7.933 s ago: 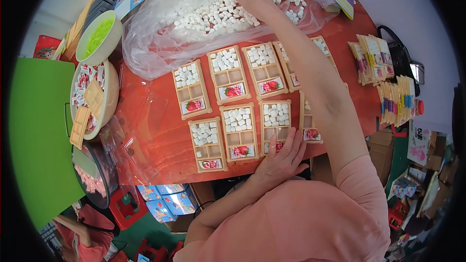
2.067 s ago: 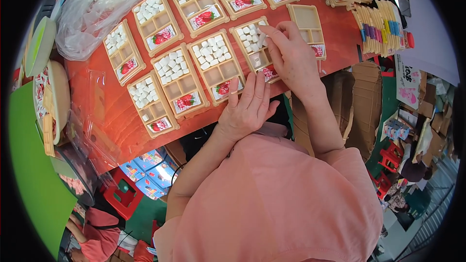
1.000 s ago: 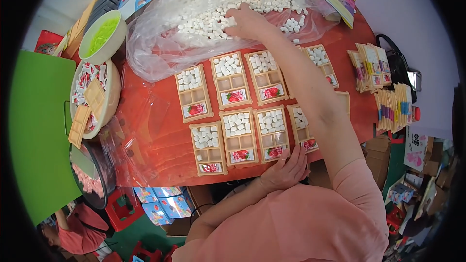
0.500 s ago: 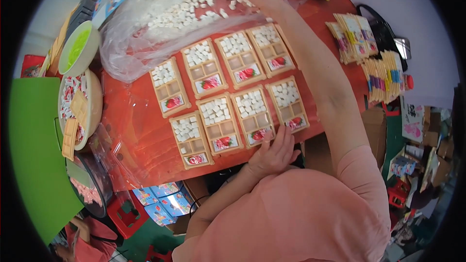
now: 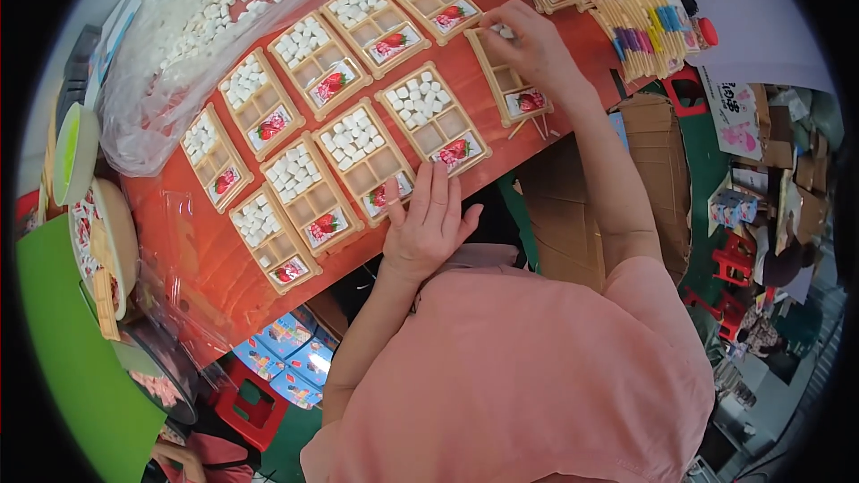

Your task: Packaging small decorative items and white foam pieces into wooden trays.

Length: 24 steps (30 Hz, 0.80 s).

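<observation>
Tan compartment trays stand in two rows on the red table. White marshmallow cubes fill the large section of most, and a strawberry-print packet lies in each one's end section. My right hand [image 5: 532,46] is curled over the far end of the rightmost tray [image 5: 498,72], with white marshmallows [image 5: 503,31] showing at its fingertips; how many it holds is hidden. That tray's middle sections look bare. Spread flat, my left hand [image 5: 425,225] rests its fingertips at the near ends of two front-row trays, beside a strawberry packet [image 5: 457,150].
Loose marshmallows [image 5: 219,13] lie on clear plastic sheeting [image 5: 134,116] at the back left. Bundles of coloured sticks [image 5: 644,27] stand at the back right. Left are a bowl of green stuff [image 5: 76,156] and a tub of packets [image 5: 121,233]. Thin sticks [image 5: 541,125] lie at the table edge.
My right hand has come from the marshmallow pile to the rightmost tray. The view has swung right, so the trays appear further left. My left hand remains by the front-row trays.
</observation>
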Tool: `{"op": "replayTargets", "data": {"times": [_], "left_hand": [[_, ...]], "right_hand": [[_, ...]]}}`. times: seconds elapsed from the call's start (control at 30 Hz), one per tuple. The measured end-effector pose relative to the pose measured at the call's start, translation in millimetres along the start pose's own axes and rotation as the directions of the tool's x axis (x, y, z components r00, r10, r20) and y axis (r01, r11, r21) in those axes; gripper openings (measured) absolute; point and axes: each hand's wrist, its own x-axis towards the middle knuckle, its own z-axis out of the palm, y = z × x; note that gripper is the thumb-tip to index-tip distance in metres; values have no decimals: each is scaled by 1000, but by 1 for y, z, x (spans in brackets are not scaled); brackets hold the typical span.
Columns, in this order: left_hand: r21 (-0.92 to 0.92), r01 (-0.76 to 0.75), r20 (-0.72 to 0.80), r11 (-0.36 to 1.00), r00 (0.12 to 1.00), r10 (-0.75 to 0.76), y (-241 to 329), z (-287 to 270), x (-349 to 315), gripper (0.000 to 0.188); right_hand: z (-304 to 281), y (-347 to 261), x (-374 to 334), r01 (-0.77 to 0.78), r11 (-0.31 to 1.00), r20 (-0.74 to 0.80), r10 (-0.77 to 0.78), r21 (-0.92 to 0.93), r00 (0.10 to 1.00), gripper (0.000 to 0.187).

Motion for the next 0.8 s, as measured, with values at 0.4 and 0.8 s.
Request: {"op": "replayTargets", "data": {"times": [0.4, 0.8], "left_hand": [[16, 14, 10, 1000, 1000, -14, 0, -3, 3, 46], [-324, 98, 13, 941, 995, -99, 21, -22, 69, 31]], "right_hand": [[-8, 13, -12, 81, 992, -260, -54, 94, 964, 30], [-11, -3, 0, -302, 820, -128, 409, 487, 904, 36]]}}
